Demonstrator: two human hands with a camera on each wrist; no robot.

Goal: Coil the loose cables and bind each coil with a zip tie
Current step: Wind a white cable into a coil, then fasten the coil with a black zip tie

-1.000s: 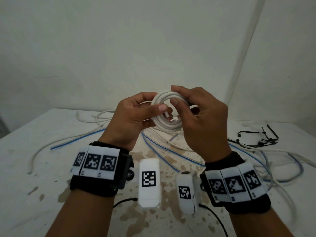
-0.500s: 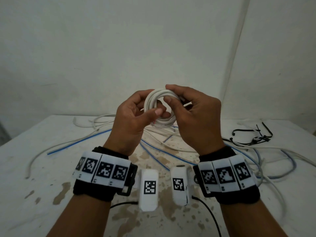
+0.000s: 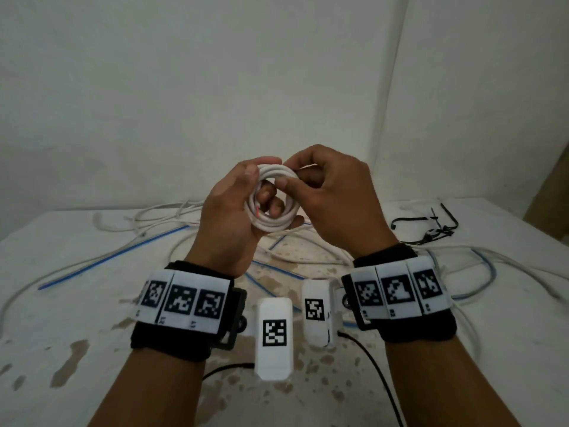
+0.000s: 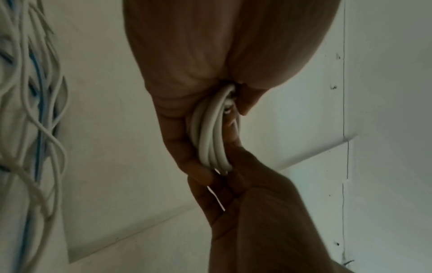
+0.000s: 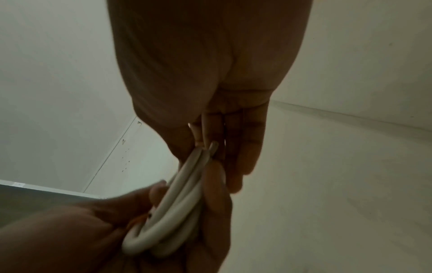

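A small coil of white cable [image 3: 274, 223] is held up above the table between both hands. My left hand [image 3: 237, 208] grips its left side, thumb over the top and fingers curled through the ring. My right hand [image 3: 320, 192] pinches the coil's upper right turns between thumb and forefinger. A reddish cable end shows inside the ring. The left wrist view shows the coil [image 4: 211, 140] edge-on between my fingers. In the right wrist view the coil [image 5: 170, 218] lies in my left palm. Black zip ties [image 3: 431, 224] lie at the table's far right.
Loose white and blue cables [image 3: 147, 254] sprawl over the stained white table [image 3: 67, 359], from the far left round to the right side [image 3: 480, 269]. Two white tagged boxes [image 3: 274, 337] with black leads sit near the front edge. White walls stand close behind.
Both hands have lifted the coil a little and turned it. My left thumb has shifted up over the top and my right hand has re-pinched the upper turns.
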